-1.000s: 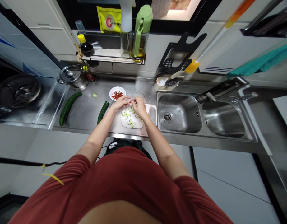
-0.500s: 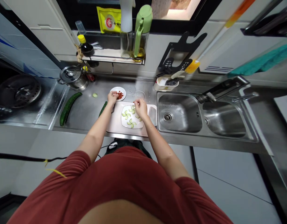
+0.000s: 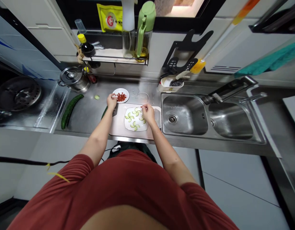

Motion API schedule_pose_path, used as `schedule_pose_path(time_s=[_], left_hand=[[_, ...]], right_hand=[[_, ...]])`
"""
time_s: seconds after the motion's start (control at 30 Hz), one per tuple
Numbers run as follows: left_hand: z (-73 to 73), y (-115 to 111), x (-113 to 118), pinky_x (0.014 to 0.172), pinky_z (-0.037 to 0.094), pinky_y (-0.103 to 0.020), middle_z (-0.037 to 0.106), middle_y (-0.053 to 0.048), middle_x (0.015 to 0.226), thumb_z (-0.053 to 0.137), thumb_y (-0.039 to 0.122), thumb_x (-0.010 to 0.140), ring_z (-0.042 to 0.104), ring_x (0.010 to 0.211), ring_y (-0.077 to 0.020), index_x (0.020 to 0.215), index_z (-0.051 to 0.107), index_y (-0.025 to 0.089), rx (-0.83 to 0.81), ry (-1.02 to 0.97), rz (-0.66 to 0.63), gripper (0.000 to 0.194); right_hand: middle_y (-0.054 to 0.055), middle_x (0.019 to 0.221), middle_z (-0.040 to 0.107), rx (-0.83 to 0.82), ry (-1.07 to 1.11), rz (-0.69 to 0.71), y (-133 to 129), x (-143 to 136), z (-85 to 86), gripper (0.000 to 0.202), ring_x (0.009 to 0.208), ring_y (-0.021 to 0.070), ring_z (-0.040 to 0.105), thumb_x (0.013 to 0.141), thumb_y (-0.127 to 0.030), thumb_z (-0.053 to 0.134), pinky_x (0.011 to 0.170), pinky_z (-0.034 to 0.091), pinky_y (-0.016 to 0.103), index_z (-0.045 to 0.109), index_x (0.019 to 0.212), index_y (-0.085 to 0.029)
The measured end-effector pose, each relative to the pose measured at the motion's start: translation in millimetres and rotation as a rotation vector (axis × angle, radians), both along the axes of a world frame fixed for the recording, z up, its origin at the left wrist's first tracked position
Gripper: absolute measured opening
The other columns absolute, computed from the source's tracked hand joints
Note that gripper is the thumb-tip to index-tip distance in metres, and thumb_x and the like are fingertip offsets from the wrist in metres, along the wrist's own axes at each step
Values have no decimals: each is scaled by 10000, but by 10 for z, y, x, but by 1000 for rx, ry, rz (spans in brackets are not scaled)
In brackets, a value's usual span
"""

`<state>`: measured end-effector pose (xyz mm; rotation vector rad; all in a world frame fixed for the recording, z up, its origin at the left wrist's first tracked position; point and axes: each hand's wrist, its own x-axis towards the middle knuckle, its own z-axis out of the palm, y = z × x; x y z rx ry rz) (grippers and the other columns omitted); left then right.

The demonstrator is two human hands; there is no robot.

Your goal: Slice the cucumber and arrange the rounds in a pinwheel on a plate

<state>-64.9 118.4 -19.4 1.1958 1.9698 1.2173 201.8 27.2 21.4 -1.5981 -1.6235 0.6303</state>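
Observation:
My left hand (image 3: 111,101) is closed at the left rim of a small white plate (image 3: 119,90), thumb and fingers pinched on its edge. A heap of small red goji berries (image 3: 121,96) lies on that plate. My right hand (image 3: 148,113) pinches a goji berry (image 3: 142,107) over the upper right of a square white plate (image 3: 131,125). On the square plate, green-edged cucumber slices (image 3: 129,117) form several pinwheels; my right hand covers part of one. Beneath it is a pale cutting board (image 3: 117,126). A piece of cucumber (image 3: 104,112) is partly hidden behind my left forearm.
A whole cucumber (image 3: 71,111) and a cut cucumber end (image 3: 97,97) lie on the counter at left, near a lidded steel pot (image 3: 74,80). To the right is a double sink (image 3: 185,116) with a faucet (image 3: 231,91). A bottle shelf (image 3: 113,57) hangs behind.
My left hand has shifted left, from over the goji berries to the small plate's rim. My right hand has moved slightly right and down, uncovering more of the upper pinwheel.

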Motion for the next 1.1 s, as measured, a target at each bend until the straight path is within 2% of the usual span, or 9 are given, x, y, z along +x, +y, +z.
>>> schedule_pose_path(time_s=[0.07,0.17,0.27,0.4,0.5,0.8,1.1], left_hand=[[4,-74,101,733,474,-233,592,24,714,589,166,759,569,667,-112,1051,639,156,16,-32,18,296],[14,-219,314,751,472,-231,607,10,742,602,224,784,579,692,-110,1026,643,144,38,-97,-29,259],[35,-404,563,717,472,-225,623,-1,741,612,264,789,577,678,-108,965,659,147,15,-144,-181,216],[96,-630,854,746,485,-248,689,-36,848,627,308,785,608,746,-128,910,681,155,-25,-160,-461,205],[133,-701,984,760,489,-264,707,-47,889,634,336,782,620,768,-139,908,686,159,-30,-155,-543,224],[157,-680,1025,680,469,-248,692,-16,793,604,348,790,595,685,-132,810,670,170,-65,-85,-609,191],[230,-689,1020,734,473,-259,699,-36,817,617,301,802,606,729,-148,823,695,167,-120,60,-618,156]], right_hand=[[59,867,639,-16,0,2,8,4,-32,170,865,208,564,856,-267,438,821,422,314,590,815,-200],[56,863,638,-25,6,4,13,-6,-64,161,844,204,565,846,-264,441,814,423,313,587,812,-201],[50,855,639,-40,2,8,13,-28,-76,158,833,201,562,841,-262,442,810,424,311,586,813,-204],[43,858,641,-52,20,25,16,-62,-73,159,819,195,560,844,-282,448,794,428,304,586,817,-207],[38,847,636,-47,48,41,20,-85,-72,163,794,188,555,845,-300,458,772,431,299,590,823,-207],[27,830,617,-47,74,65,22,-116,-102,157,784,182,546,838,-310,481,760,433,296,598,826,-207],[41,887,637,-136,-73,153,42,-55,-80,175,839,182,553,862,-267,470,785,414,278,625,872,-187]])
